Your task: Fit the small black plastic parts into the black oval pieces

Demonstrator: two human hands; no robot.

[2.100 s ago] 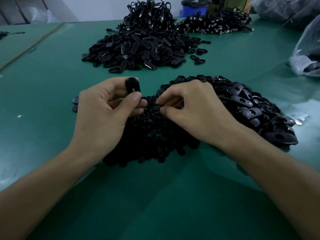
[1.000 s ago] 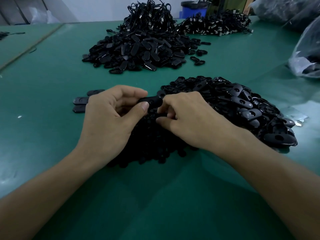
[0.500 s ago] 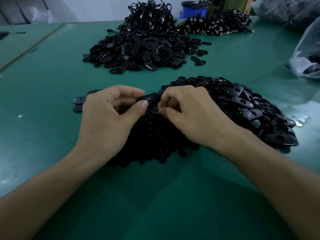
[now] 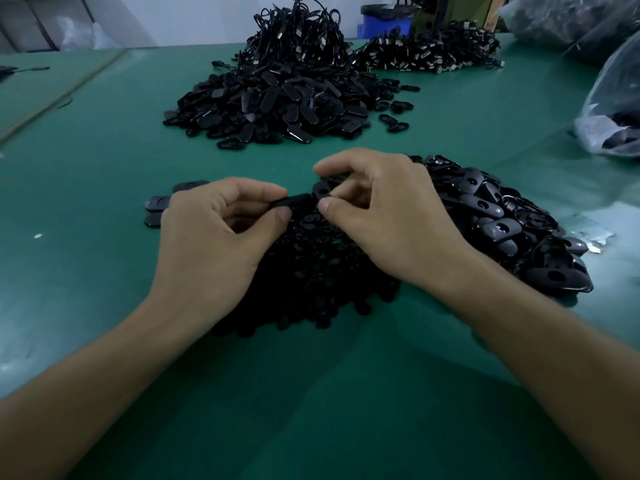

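Lower centre of the frame, on the green table mat (image 4: 86,271): dark heap of small black plastic parts (image 4: 311,282), lying under both wrists. Just above it, left hand (image 4: 207,244) curled, thumb and forefinger pinching a black oval piece (image 4: 296,201) edge-on. Right hand (image 4: 391,223) curled as well, thumb and forefinger nipping seemingly one small part (image 4: 323,192) right at the oval's right-hand end; too dark to tell whether seated yet.

To do the step well: keep the left pinch steady and off the opening, square the part to the hole, press straight in, feel for a flush seat. No tilting, no forcing.

Mid-right, touching the near heap: pile of holed oval pieces (image 4: 498,230), probably stock awaiting parts. Mid-left, just beyond the left knuckles: few flat ovals (image 4: 157,204) set apart, by the look of it a drop spot for done ones. Main nuisance: loose parts beneath the wrists, easily dragged or scattered.

Upper centre, well apart: large mound of oval pieces (image 4: 277,105), tangled black cables (image 4: 298,39) behind, second cable heap (image 4: 433,53) toward upper right. Right edge: clear plastic bag (image 4: 616,105) holding dark pieces.
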